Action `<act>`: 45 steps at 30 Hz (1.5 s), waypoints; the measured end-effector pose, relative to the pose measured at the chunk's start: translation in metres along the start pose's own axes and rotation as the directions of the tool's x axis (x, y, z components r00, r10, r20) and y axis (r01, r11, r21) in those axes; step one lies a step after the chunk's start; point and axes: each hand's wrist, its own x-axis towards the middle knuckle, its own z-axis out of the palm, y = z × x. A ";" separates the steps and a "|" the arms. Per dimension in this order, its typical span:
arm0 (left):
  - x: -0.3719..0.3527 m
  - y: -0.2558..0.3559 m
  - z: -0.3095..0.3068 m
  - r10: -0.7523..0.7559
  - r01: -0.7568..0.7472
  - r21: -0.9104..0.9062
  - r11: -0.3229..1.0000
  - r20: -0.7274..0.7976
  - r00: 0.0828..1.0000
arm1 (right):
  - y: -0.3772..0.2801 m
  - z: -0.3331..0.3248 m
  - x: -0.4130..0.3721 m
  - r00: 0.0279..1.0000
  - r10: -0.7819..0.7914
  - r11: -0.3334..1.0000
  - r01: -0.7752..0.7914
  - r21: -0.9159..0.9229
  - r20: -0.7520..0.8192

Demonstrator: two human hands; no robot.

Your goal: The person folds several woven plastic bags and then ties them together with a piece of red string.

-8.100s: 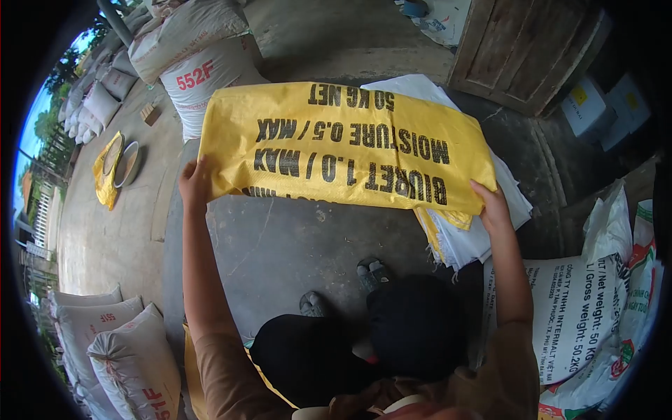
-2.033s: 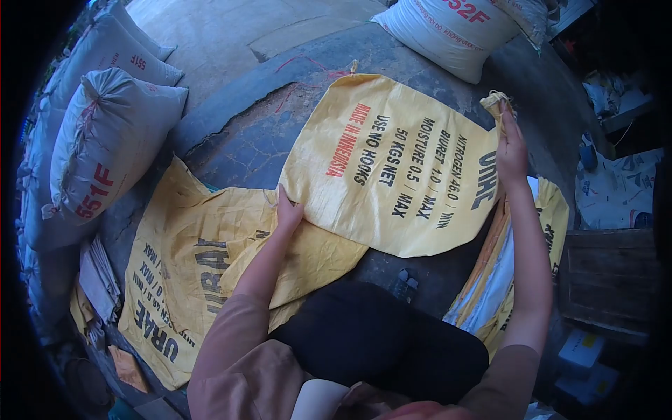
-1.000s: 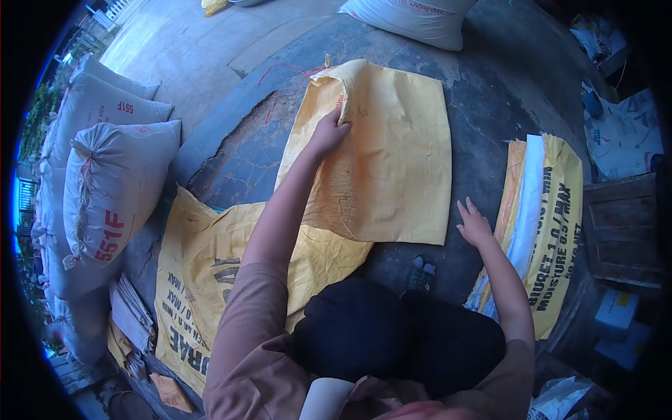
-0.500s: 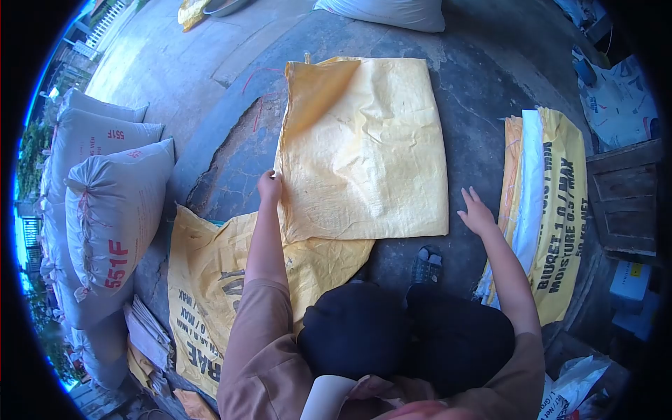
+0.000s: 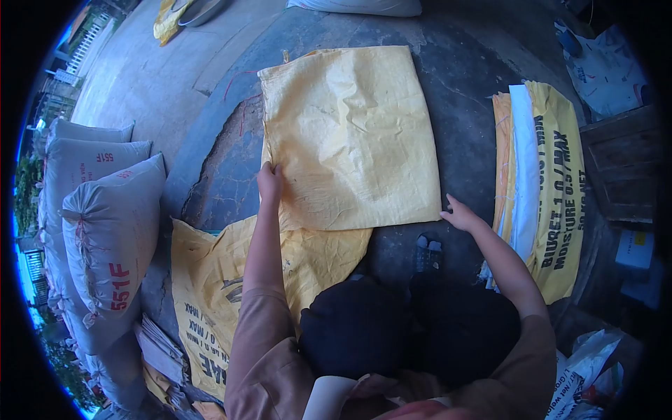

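A pale yellow woven sack (image 5: 350, 140) lies flat on the ground in front of me, its surface wrinkled. My left hand (image 5: 269, 182) is closed on the sack's left edge, thumb on top. At the lower right corner, my right hand (image 5: 460, 215) has its fingers apart, with the fingertips at or just touching the corner. Beneath the sack's near edge lies a second yellow sack (image 5: 203, 280) with black print, partly covered by my left arm and knee.
Full white sacks (image 5: 115, 238) marked 551F are stacked at the left. On the right is a pile of folded sacks (image 5: 556, 189) with black lettering, beside a wooden panel (image 5: 619, 171). Another full white sack (image 5: 357, 5) lies at the far edge. My sandalled foot (image 5: 428, 253) is close to the yellow sack.
The folded-over upper left corner of the yellow sack now lies flat. My right hand has moved left to the sack's lower right corner. My left hand stays on the left edge.
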 end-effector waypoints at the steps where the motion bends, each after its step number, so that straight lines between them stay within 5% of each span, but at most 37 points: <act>1: 0.005 0.008 -0.004 0.003 -0.003 -0.001 1.000 0.005 1.000 | 0.000 0.000 0.000 1.000 0.000 1.000 0.000 -0.016 -0.004; 3: 0.015 0.022 -0.016 0.323 -0.324 0.026 0.946 -0.194 0.926 | 0.000 -0.002 0.000 1.000 0.000 1.000 0.000 -0.027 -0.006; 7: 0.024 0.026 -0.034 0.343 -0.335 0.076 0.939 -0.204 0.917 | -0.002 -0.008 -0.003 1.000 0.016 1.000 -0.016 -0.008 -0.023; 9: 0.029 0.008 -0.031 0.098 -0.058 0.211 0.976 -0.187 0.977 | -0.004 -0.008 -0.002 0.999 0.021 1.000 -0.021 -0.008 -0.035; 10: 0.032 -0.005 -0.026 0.105 -0.064 0.212 0.975 -0.186 0.977 | -0.005 -0.007 -0.002 0.999 0.026 1.000 -0.026 -0.006 -0.038; 12: 0.034 -0.035 -0.012 -0.136 0.159 0.205 0.966 -0.120 0.983 | -0.004 -0.004 0.000 0.998 0.036 0.999 -0.036 0.003 -0.044; 14: 0.027 -0.050 -0.005 -0.251 0.252 0.098 0.963 -0.016 0.968 | -0.003 0.003 0.007 0.987 0.133 0.914 -0.156 0.374 0.086; 18: 0.006 -0.055 0.002 -0.238 0.218 0.157 0.963 0.123 0.963 | -0.029 0.001 -0.003 0.963 0.226 0.751 -0.269 0.603 0.148; 24: -0.004 -0.044 0.005 -0.192 0.193 0.146 0.970 -0.019 0.981 | -0.029 0.023 0.013 0.970 0.198 0.676 -0.238 0.698 0.139; 27: 0.009 -0.055 0.023 -0.158 0.157 -0.055 0.986 -0.012 0.987 | -0.033 0.025 0.020 0.955 0.267 0.632 -0.277 0.724 0.131; 29: 0.020 -0.058 0.028 -0.203 0.290 -0.271 0.918 0.307 0.930 | -0.034 0.017 0.024 0.969 0.193 0.690 -0.244 0.681 0.152; 33: 0.008 -0.014 0.027 -0.158 0.368 -0.518 0.773 0.404 0.901 | -0.040 -0.006 0.018 0.992 0.116 0.536 -0.112 0.837 0.059; 35: -0.001 0.018 0.029 0.064 0.247 -0.694 0.676 0.389 0.919 | -0.041 -0.030 0.010 0.995 0.094 0.535 -0.033 0.844 -0.021; 39: -0.015 0.072 0.045 0.146 0.246 -0.746 0.619 0.417 0.897 | -0.024 -0.069 -0.008 0.962 0.198 0.422 0.088 0.902 -0.187; 41: -0.026 0.090 0.060 0.302 0.240 -0.825 0.512 0.435 0.848 | -0.002 -0.077 -0.013 0.953 0.195 0.369 0.146 0.918 -0.230; 45: -0.053 0.103 0.090 0.243 0.289 -0.798 0.529 0.469 0.849 | 0.048 -0.080 -0.024 0.906 0.328 0.370 0.135 0.919 -0.266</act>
